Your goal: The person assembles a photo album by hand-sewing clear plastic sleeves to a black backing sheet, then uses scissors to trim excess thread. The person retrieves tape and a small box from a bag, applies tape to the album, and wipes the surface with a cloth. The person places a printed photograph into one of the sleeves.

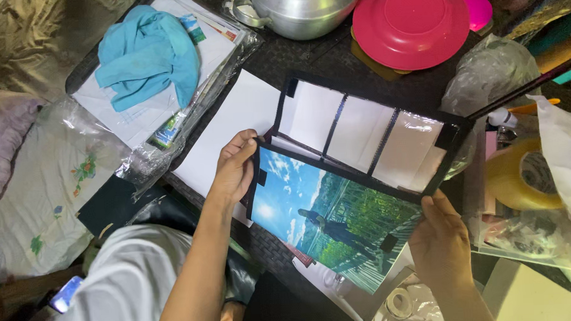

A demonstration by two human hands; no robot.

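My left hand [233, 170] grips the left edge of a colour picture [328, 213] showing blue sky, greenery and a figure. My right hand [441, 242] holds the picture's lower right corner, near a black tape tab. Above the picture and joined to it lies a black frame [360, 134] with three white panels side by side, the rightmost glossy. Both rest over a dark woven table [307, 58]. A white paper sheet [233, 121] lies under the frame's left end.
A light blue cloth [146, 54] sits on plastic-wrapped papers at upper left. A metal pot [302, 11] and a pink plate [410, 23] stand at the top. A roll of yellowish tape [520, 174] in clear plastic is at right. Floral bedding [52, 181] lies at left.
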